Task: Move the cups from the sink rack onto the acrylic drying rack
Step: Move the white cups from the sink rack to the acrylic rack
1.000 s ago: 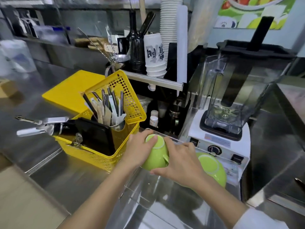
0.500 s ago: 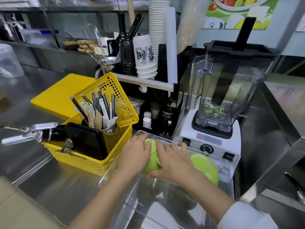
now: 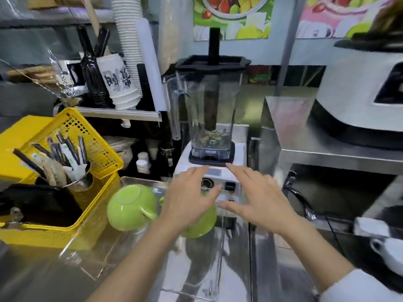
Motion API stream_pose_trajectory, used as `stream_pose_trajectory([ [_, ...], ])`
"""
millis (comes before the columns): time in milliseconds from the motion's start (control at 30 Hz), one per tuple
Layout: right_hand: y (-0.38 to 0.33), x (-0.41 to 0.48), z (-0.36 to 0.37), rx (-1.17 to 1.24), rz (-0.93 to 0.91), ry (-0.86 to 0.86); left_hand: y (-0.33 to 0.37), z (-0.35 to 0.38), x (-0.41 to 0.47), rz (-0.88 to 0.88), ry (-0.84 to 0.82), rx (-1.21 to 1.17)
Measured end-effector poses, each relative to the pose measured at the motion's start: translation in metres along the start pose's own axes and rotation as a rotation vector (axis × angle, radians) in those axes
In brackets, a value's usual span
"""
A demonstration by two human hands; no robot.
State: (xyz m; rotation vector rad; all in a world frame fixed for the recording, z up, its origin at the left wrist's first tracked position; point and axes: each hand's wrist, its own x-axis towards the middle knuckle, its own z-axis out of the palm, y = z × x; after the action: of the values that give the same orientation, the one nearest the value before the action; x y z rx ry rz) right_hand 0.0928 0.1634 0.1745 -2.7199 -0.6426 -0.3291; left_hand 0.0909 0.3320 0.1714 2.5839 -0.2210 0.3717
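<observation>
Head view: two green cups upside down on the clear acrylic rack (image 3: 91,261) on the steel desk (image 3: 32,277). Left cup (image 3: 130,207) free, just left of the left hand (image 3: 189,200), handle turned toward that hand. Second cup (image 3: 201,225) partly hidden beneath the left hand; contact impossible to judge. Both hands released, fingers spread, nothing grasped; right hand (image 3: 259,200) apart from both cups, in front of the blender (image 3: 209,118). Yellow basket (image 3: 96,153) left of the rack, with a metal pot (image 3: 81,182) of utensils and a black tray. Glossy cups, pale ring on the bases.
</observation>
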Motion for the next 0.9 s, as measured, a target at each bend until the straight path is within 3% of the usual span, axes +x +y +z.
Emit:
stream_pose_trajectory([
  [333, 0.138, -0.134, -0.050, -0.064, 0.308, 0.048, 0.149, 0.089, -0.009, 0.221, -0.168, -0.051],
  [767, 0.265, -0.272, -0.046, -0.092, 0.624, -0.143, 0.272, 0.238, -0.048, 0.306, -0.530, 0.014],
  [900, 0.289, -0.303, -0.031, -0.112, 0.669, -0.265, 0.291, 0.279, -0.062, 0.422, -0.593, 0.071],
])
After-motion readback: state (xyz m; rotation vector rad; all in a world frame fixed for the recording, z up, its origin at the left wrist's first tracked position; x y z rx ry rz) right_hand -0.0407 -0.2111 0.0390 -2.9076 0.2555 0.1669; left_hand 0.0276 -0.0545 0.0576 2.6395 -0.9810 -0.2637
